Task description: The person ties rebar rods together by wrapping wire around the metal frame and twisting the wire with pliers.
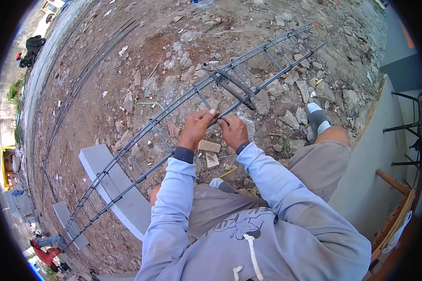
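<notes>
A long rebar cage (150,124) of dark steel bars and ties runs diagonally from lower left to upper right. My left hand (196,127) is closed at its near bar, fingers pinched at a joint. Right beside it my right hand (233,129) is closed too, its fingertips on the same bar. What the fingertips pinch is too small to make out. A dark metal tool or bracket (232,84) lies across the cage just beyond my hands.
Under the cage's left part lies a grey slab (109,187), with a smaller slab (70,225) farther left. Loose bars (86,63) and rubble cover the ground. A wooden chair (398,213) stands at right; a person in red (47,255) is at lower left.
</notes>
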Tool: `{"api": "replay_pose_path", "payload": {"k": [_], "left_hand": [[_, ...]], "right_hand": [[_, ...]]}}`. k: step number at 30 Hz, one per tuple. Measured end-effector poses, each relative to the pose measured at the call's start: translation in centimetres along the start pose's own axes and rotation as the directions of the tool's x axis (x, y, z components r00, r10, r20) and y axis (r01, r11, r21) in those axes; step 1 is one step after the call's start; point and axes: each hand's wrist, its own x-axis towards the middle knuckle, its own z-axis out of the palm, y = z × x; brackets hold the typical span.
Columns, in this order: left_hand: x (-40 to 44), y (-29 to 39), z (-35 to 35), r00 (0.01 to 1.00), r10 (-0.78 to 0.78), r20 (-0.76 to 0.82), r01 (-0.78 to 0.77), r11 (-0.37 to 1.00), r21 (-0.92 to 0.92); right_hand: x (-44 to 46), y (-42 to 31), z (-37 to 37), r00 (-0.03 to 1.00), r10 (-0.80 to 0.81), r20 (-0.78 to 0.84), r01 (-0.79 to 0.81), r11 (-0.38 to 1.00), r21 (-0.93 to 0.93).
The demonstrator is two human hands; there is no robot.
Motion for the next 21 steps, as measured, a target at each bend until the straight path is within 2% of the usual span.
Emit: {"api": "replay_pose_path", "payload": {"k": [1, 4, 7, 10, 13, 19, 21], "left_hand": [[0.1, 0.0, 0.1, 1.0, -0.025, -0.005, 0.025, 1.0, 0.008], [0.4, 1.4, 0.4, 0.998, -0.056, 0.016, 0.051, 0.97, 0.239], [1.1, 0.0, 0.5, 0.999, -0.029, 0.038, 0.026, 0.997, 0.078], [1.0, -1.1, 0.7, 0.998, 0.049, -0.043, -0.043, 0.992, 0.119], [0.8, -1.5, 0.3, 0.992, -0.037, -0.124, 0.077, 0.939, 0.335], [1.5, -1.7, -0.3, 0.992, -0.105, 0.073, 0.067, 0.911, 0.407], [1.6, -1.9, 0.0, 0.997, -0.034, 0.072, -0.009, 0.851, 0.525]], "right_hand": [[0.1, -0.1, -0.1, 1.0, 0.001, 0.011, -0.001, 0.999, -0.04], [0.2, 0.0, 0.0, 0.999, -0.006, 0.044, 0.012, 0.992, -0.126], [0.4, 0.2, -0.1, 0.998, -0.032, 0.059, 0.041, 0.988, -0.148], [0.7, 0.6, -0.3, 0.994, -0.079, 0.081, 0.089, 0.989, -0.12], [0.8, 0.9, -0.5, 0.985, -0.141, 0.097, 0.151, 0.983, -0.107], [1.6, 1.1, -1.4, 0.971, -0.114, 0.211, 0.14, 0.984, -0.113], [1.9, 1.0, -1.6, 0.969, -0.075, 0.234, 0.106, 0.986, -0.126]]}}
